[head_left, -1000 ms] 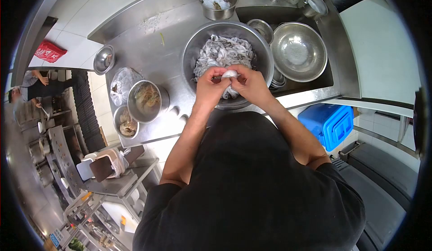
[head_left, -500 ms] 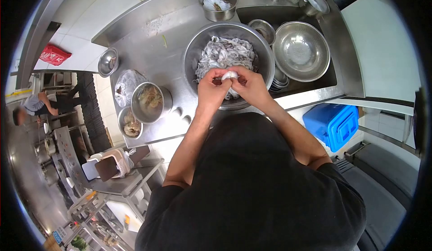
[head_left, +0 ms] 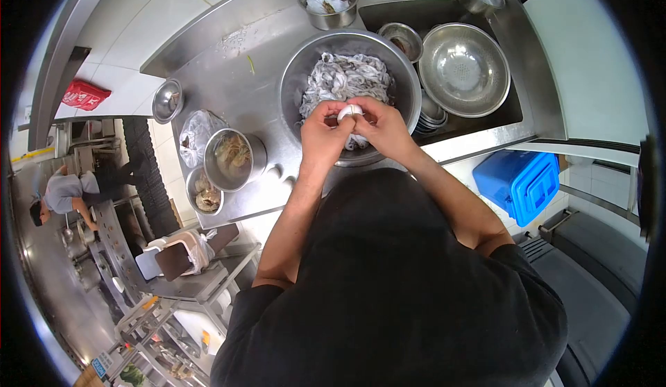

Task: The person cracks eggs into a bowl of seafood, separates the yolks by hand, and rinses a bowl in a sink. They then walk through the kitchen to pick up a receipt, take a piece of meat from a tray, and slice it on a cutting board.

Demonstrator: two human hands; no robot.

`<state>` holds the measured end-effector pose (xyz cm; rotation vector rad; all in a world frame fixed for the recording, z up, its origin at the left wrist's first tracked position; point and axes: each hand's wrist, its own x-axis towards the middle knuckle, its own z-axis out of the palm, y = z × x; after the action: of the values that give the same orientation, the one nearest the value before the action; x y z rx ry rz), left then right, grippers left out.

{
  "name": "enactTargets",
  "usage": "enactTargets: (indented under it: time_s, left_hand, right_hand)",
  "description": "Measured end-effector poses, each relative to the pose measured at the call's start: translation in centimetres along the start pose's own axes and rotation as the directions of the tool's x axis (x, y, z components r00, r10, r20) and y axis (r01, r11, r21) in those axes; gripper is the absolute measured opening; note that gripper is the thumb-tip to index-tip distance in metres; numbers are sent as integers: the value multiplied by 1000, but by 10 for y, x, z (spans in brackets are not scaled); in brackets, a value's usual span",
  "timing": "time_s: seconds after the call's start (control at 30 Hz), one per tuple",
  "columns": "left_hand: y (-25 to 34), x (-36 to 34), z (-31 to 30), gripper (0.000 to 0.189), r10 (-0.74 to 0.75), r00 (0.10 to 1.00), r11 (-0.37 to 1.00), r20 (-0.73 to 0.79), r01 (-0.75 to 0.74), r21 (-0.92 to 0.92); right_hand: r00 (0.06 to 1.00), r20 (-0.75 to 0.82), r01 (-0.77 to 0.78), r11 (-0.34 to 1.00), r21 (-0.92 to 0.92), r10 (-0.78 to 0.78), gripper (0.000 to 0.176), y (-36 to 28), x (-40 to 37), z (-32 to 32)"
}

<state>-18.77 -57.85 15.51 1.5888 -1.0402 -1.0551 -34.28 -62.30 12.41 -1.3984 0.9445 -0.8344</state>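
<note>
Both hands are over a large steel bowl (head_left: 290, 74) heaped with slick, grey-and-white squid (head_left: 348, 77). Between my fingertips is one smooth, rounded white piece of squid (head_left: 349, 111). My left hand (head_left: 325, 137) pinches it from the left, thumb and fingers bent around it. From the right, my right hand (head_left: 383, 130) grips the same piece, its thumb close to the left one. The hands cover the near part of the heap, and the underside of the held piece is hidden.
To the right, a wide steel colander (head_left: 461, 68) sits over the sink (head_left: 510, 120). Left on the counter stand a pot of shellfish (head_left: 232, 158), a smaller bowl (head_left: 205, 191) and a plastic bag (head_left: 200, 136). A blue bin (head_left: 517, 182) is below right. Another person (head_left: 69, 192) bends far left.
My hands stay together on the white piece, which now shows more between the fingertips. The view has shifted slightly. The other person at far left has bent forward with an arm extended.
</note>
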Motion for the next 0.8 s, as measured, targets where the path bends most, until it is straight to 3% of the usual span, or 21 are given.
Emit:
enactTargets:
  time_s: [0.8]
  left_hand:
    - [-6,2,2,23,-36,999,996,-11,35,-79]
  right_hand:
    - [1000,-13,9,1000,13,-9,33,1,0,2]
